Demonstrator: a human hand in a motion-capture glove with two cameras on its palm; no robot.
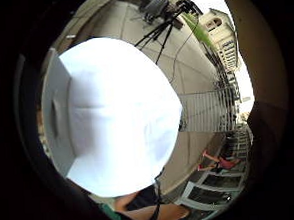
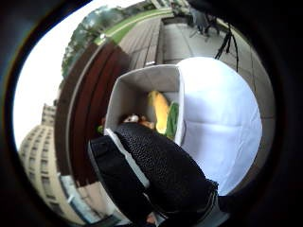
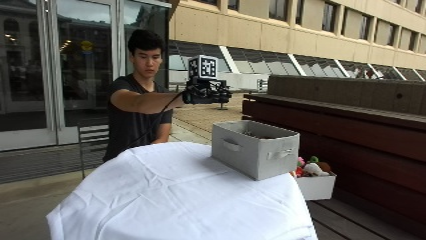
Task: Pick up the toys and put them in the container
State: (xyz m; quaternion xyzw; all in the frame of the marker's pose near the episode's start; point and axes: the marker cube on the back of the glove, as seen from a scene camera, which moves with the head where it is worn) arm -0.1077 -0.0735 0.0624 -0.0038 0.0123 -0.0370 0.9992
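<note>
My gloved right hand [image 3: 205, 93] is raised in the air, above and behind the grey fabric container [image 3: 256, 147] that stands on the right side of the white-clothed table [image 3: 180, 190]. The thumb side palm view looks down into the container [image 2: 142, 90], where a yellow toy [image 2: 160, 111] and a green toy [image 2: 173, 120] lie among others. A gloved finger [image 2: 161, 179] reaches across that view with nothing in it. The little finger side palm view shows the container's wall with its handle [image 1: 54, 115] beside the cloth [image 1: 122, 121].
A small white box [image 3: 314, 186] with several soft toys [image 3: 309, 167] sits on the wooden bench [image 3: 346, 125] right of the table. A tripod [image 1: 160, 31] stands on the paving beyond. A chair [image 3: 93, 137] is behind the table near the person.
</note>
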